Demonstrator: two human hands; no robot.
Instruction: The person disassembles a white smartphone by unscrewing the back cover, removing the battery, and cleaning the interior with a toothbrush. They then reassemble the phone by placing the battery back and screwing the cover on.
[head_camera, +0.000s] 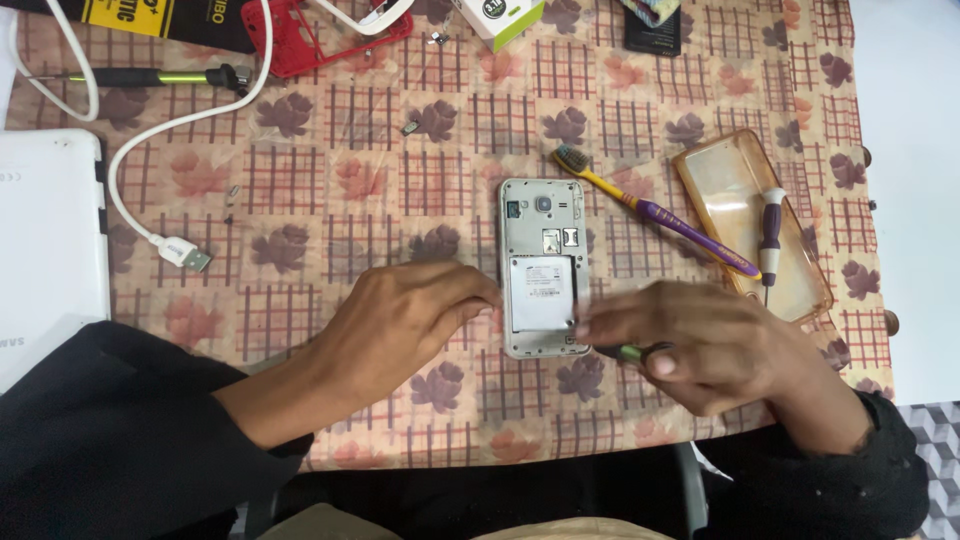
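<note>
1. The lower right corner of the phone is covered by the fingers of the right hand.
2. Only a short dark and green piece of the tool is seen under the right hand; its tip is hidden.
3. Beyond the left hand, the red frame is cut off by the top edge.
4. The small metal bits left of the left hand cannot be identified.

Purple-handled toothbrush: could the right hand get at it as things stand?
Probably yes: the toothbrush lies uncovered on the cloth just beyond the right hand, though that hand already grips a green-tipped tool.
</note>
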